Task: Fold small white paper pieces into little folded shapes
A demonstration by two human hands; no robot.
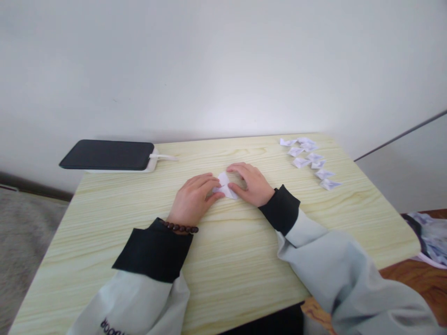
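A small piece of folded white paper (pixel 229 191) lies on the wooden table between my two hands. My left hand (pixel 192 199) holds its left side, with the thumb at the near edge and the fingers over the far part. From the right, my right hand (pixel 254 185) grips the same paper, its thumb at the right edge and its curled index finger by the top corner. The fingers hide part of the paper's left side. A dark bead bracelet (pixel 180 228) circles my left wrist.
Several folded white paper figures (pixel 301 162) stand in a loose cluster at the table's back right. A black phone (pixel 108 155) rests on a white block with a white cable (pixel 165 157) at the back left. A white wall (pixel 223 70) borders the table's (pixel 230 260) far edge.
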